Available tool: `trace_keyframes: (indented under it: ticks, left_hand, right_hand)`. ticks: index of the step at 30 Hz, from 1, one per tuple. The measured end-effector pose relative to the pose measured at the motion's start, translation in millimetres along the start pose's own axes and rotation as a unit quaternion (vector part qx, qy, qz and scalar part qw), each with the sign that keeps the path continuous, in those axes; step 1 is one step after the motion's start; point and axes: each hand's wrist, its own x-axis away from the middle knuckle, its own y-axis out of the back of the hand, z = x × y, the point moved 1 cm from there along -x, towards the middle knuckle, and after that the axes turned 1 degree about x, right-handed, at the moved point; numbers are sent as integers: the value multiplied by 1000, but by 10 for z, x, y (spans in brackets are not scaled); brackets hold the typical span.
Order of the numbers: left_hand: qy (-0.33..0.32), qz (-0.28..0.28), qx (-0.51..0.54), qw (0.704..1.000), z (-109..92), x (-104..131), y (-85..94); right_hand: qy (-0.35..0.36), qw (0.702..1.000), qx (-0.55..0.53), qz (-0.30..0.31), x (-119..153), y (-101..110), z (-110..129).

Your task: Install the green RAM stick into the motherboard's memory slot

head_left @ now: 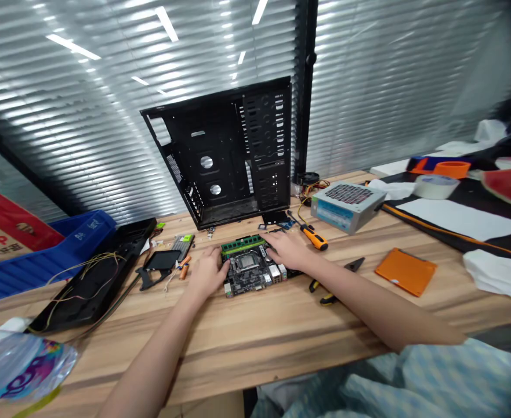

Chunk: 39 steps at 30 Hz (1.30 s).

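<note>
A motherboard [255,278] lies flat on the wooden table, its processor socket [249,261] facing up. Along its far edge runs a green memory stick [242,244]; whether it is fully seated I cannot tell. My left hand [207,270] grips the board's left edge, thumb on the near side and fingers toward the memory stick's left end. At the opposite side, my right hand [289,251] holds the right edge, with fingertips reaching to the stick's right end. Beyond the board stands an open black computer case [224,151].
A power supply [346,203], an orange screwdriver [314,237], pliers [331,296] and an orange plate [405,271] lie to the right. On the left are a black bracket [159,264], a black panel [90,284], a blue bin [81,235] and a plastic bottle [24,368].
</note>
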Motion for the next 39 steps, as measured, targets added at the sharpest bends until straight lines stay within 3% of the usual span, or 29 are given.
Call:
trace_keyframes:
  ticks: [28,39]
  left_hand:
    - [20,-28,23,999,-21,21,-2]
    - [63,1,17,998,-71,39,50]
  right_hand:
    - [-11,1000,9,14,-2,5,-4]
    - [-15,999,29,20,6,70,31]
